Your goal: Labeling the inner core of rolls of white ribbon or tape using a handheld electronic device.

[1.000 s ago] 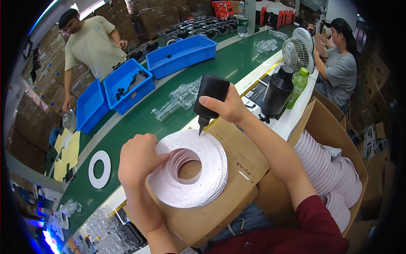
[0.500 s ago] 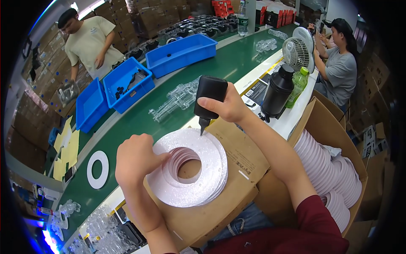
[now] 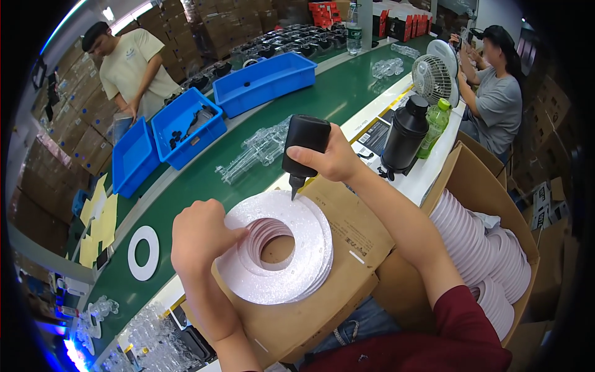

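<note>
A stack of white, speckled flat rings [image 3: 304, 273] lies on a brown cardboard box in front of me, its rings a little fanned out. My left hand [image 3: 204, 235] grips the stack's left side, thumb on the top ring near the centre hole; its other fingers are mostly hidden. In my right hand [image 3: 334, 158] is a black squeeze bottle [image 3: 308, 139], held upside down. Its pointed nozzle is at the top ring's far edge; whether it touches cannot be told. Beneath the rings, the cardboard box [image 3: 353, 223] shows through the centre hole.
A single white ring [image 3: 132, 260] lies on the green conveyor belt [image 3: 204, 198], with clear plastic parts [image 3: 257, 152] farther along. Blue bins [image 3: 266, 80] line the far side. Right are a black bottle [image 3: 406, 133], a fan [image 3: 434, 74] and a carton of rings [image 3: 533, 248]. Two people work nearby.
The squeeze bottle and my right hand have shifted slightly left and down along the ring's far edge. The person at the far left has brought their hands together.
</note>
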Motion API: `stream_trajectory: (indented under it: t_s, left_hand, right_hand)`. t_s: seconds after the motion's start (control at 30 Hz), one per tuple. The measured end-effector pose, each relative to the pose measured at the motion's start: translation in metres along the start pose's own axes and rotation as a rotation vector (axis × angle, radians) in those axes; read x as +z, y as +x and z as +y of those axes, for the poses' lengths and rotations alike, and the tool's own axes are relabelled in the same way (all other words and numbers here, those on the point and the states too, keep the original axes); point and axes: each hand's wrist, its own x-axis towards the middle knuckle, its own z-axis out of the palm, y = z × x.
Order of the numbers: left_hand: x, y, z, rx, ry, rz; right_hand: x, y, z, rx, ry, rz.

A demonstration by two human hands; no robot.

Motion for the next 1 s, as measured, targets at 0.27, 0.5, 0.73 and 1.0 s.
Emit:
stream_trajectory:
  t_s: [0.27, 0.5, 0.73, 1.0]
  left_hand:
    - [0.000, 0.006, 0.001, 0.049, -0.030, -0.007]
    - [0.002, 0.007, 0.000, 0.044, -0.037, 0.004]
    - [0.007, 0.006, 0.000, 0.025, -0.007, -0.002]
    - [0.000, 0.003, 0.005, -0.025, 0.047, -0.054]
  right_hand:
    - [0.009, -0.003, -0.012, -0.012, 0.092, 0.021]
    - [0.016, -0.004, -0.007, 0.042, 0.094, -0.063]
    - [0.014, -0.005, 0.000, 0.032, 0.068, -0.066]
    - [0.014, -0.006, -0.001, 0.006, 0.045, -0.054]
